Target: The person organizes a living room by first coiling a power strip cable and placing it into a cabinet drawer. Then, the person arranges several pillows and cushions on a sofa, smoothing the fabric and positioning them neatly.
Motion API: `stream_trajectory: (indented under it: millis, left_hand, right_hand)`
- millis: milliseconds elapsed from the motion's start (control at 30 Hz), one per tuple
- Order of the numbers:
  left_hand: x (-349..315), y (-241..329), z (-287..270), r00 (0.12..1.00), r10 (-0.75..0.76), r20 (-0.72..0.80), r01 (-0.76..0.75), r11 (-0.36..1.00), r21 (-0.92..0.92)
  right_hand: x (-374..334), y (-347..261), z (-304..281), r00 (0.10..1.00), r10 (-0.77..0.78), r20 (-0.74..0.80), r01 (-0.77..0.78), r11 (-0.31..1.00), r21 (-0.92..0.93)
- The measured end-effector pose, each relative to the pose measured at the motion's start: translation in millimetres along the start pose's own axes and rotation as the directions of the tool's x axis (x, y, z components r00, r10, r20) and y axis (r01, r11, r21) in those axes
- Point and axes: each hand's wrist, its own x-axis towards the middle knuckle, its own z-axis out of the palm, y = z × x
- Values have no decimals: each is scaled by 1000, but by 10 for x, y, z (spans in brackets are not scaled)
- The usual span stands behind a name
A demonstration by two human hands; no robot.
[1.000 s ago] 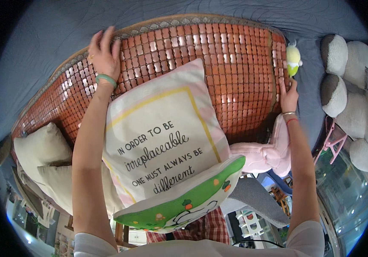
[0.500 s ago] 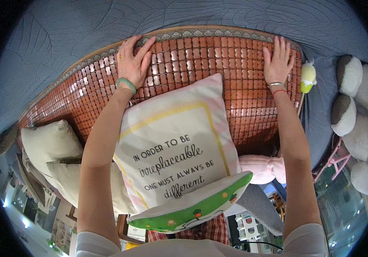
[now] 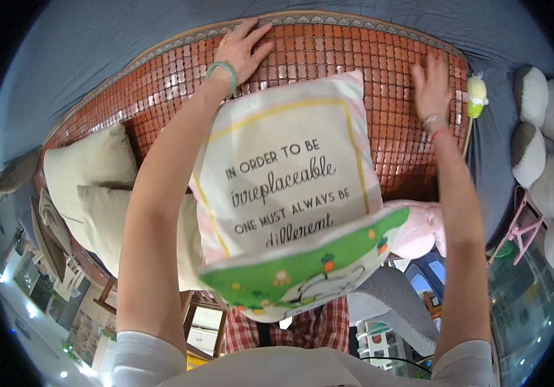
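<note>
A mat of reddish-brown tiles [image 3: 396, 126] with a patterned border lies spread over a blue-grey cover. My left hand [image 3: 241, 57], with a green bangle at the wrist, rests on its far border, fingers apart and nothing held. Over the right part of the mat is my right hand [image 3: 431, 90], also open with fingers spread and slightly blurred; whether it touches the tiles I cannot tell. Between my arms a white cushion [image 3: 277, 155] with pink edges, a yellow frame and dark lettering lies on the mat. A green cushion [image 3: 315, 274] with carrot prints leans against its near end.
Beige cushions [image 3: 90, 164] lie at the left. A pink plush thing [image 3: 418, 226] sits by my right forearm. Beyond the mat's right edge are a stick with a yellow-green head [image 3: 476, 103], grey-and-white plush pieces [image 3: 529, 155] and a pink folding frame [image 3: 520, 226].
The view has shifted, so the mat and cushions sit higher in it. My right hand has drawn back a little from the far border; my left stays at the border. Both remain open.
</note>
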Motion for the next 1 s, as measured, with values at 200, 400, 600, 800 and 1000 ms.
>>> stream_trajectory:
  millis: [200,400,600,800,1000]
  left_hand:
    - [-1281,828,-968,969,-133,210,171,970,-172]
    - [-2463,1264,-916,946,-323,15,323,944,-70]
    - [-1959,1476,-913,984,-139,113,149,986,-80]
    - [-1921,1548,-441,995,-39,89,47,996,-79]
    - [-2114,1465,-521,938,-193,286,208,978,-22]
  right_hand:
    - [-953,187,-567,908,-51,416,-128,911,393]
    - [-1100,1321,-624,932,49,359,-78,995,68]
    - [-986,593,-629,996,-10,87,-19,943,333]
    - [-674,2457,-107,831,323,453,-308,945,-109]
    - [-949,2168,10,783,493,379,-557,827,77]
